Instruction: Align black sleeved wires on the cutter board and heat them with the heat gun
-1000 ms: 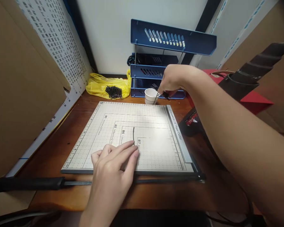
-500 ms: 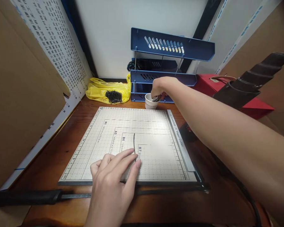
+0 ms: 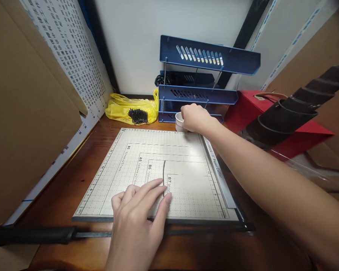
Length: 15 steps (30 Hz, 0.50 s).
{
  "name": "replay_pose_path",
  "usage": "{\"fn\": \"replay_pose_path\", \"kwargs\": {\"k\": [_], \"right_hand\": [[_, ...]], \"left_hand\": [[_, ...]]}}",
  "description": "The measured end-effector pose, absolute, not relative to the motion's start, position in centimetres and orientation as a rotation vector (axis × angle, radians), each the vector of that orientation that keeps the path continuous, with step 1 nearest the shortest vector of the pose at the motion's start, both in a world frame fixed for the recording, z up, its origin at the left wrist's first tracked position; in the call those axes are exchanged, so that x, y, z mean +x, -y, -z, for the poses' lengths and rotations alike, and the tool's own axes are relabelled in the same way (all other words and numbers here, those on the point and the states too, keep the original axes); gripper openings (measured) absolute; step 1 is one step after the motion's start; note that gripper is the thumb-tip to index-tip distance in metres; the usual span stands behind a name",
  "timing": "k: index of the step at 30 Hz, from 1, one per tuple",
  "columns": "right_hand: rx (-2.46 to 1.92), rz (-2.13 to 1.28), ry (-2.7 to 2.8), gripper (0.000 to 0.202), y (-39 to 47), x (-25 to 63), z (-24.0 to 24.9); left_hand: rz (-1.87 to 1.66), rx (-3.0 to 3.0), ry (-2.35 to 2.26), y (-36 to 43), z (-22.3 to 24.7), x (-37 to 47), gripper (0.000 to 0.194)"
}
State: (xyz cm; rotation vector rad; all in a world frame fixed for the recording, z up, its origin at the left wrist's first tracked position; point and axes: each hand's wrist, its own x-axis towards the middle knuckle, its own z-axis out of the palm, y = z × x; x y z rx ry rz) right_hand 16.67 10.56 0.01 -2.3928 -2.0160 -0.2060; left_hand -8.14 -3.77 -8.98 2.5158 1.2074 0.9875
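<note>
My left hand (image 3: 141,210) rests on the gridded board of a paper cutter (image 3: 107,180), its thumb and fingertips closed on a thin black strip (image 3: 164,167). The strip's upper part runs slightly curved away from my fingers; its lower end is hidden by the hand. At the board's far edge my right hand (image 3: 194,119) is curled against the right side of a small white paper cup (image 3: 179,123). Its fingertips are out of sight, so what they hold cannot be made out.
A yellow plastic bag (image 3: 117,109) lies behind the board with a bundle of short black pieces (image 3: 138,116) on it. Blue tray shelves (image 3: 209,56) stand at the back. On the right are a red box (image 3: 243,103) and a black stepped tube (image 3: 282,120). The cutter's black handle (image 3: 36,235) extends left.
My right hand has come down from above the cup to its right side, and the forearm has lowered. My left hand stays on the strip. The whole view has shifted slightly.
</note>
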Motion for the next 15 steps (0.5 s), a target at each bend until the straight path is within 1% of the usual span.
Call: {"fn": "replay_pose_path", "kwargs": {"k": [5, 10, 15], "right_hand": [[-2.366, 0.228, 2.035, 0.029, -12.1, 17.0, 0.6], [-2.329, 0.306, 2.088, 0.038, -12.0, 16.2, 0.3], [-2.220, 0.173, 2.432, 0.024, -11.7, 15.9, -0.1]], "left_hand": [[-0.988, 2.515, -1.229, 3.8, 8.9, -8.0, 0.012], [-1.006, 2.515, -1.229, 3.8, 8.9, -7.9, 0.012], [-0.994, 2.532, -1.212, 3.7, 8.9, -8.0, 0.012]]}}
